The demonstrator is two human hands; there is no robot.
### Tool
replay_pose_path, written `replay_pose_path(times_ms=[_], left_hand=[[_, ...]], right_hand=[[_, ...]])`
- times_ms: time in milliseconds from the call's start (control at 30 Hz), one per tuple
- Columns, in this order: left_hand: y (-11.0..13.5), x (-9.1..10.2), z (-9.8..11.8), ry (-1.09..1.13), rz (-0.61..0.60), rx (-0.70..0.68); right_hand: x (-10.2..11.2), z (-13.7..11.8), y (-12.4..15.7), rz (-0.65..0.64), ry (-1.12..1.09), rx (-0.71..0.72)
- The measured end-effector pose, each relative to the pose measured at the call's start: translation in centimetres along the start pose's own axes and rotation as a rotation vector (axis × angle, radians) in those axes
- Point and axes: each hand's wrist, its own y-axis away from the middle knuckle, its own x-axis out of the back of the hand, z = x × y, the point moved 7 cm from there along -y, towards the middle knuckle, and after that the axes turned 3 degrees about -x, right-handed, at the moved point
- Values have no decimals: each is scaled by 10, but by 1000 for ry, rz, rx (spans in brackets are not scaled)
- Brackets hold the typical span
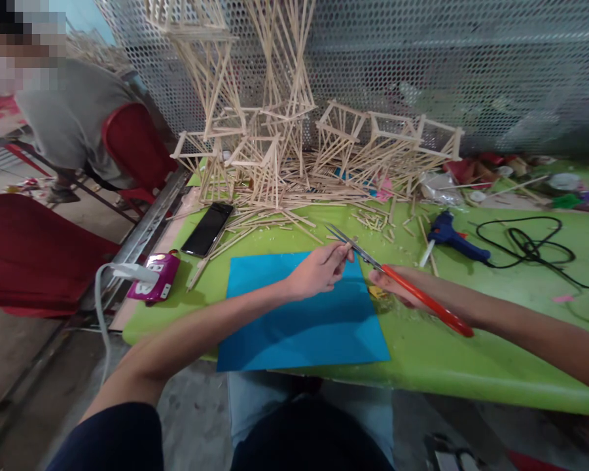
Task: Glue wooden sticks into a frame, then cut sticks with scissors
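My left hand (319, 268) is closed in a pinch on a thin wooden stick (349, 244), held over the far edge of a blue sheet (299, 314). My right hand (397, 286) grips red-handled scissors (422, 297); their metal blades (351, 242) are slightly apart and reach the stick at my left fingertips. Both hands hover above the green table (471, 366).
Stick-frame structures (275, 131) and several loose sticks (285, 209) fill the table's back. A black phone (207, 228), a pink power strip (157, 278), a blue glue gun (454, 239) and a black cord (525, 245) lie around. Another person (63, 111) sits at far left by red chairs (137, 150).
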Motion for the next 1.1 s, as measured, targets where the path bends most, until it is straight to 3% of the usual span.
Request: replay_pose_path(times_ms=[200,400,500,733,933,1100], left_hand=[[-1,6,6,-52,28,-32],[1,4,7,-20,-7,-20],[1,4,8,34,-58,8],[-2,11,12,104,-63,32],[-2,7,10,46,-88,18],[-1,7,12,-10,-109,-4]], right_hand=[[1,-2,-5,112,210,-5],[3,1,-4,142,261,29],[6,0,-1,132,222,20],[-5,20,-6,-79,-122,-160],[2,12,-12,-24,-103,27],[2,0,-6,-15,-36,12]])
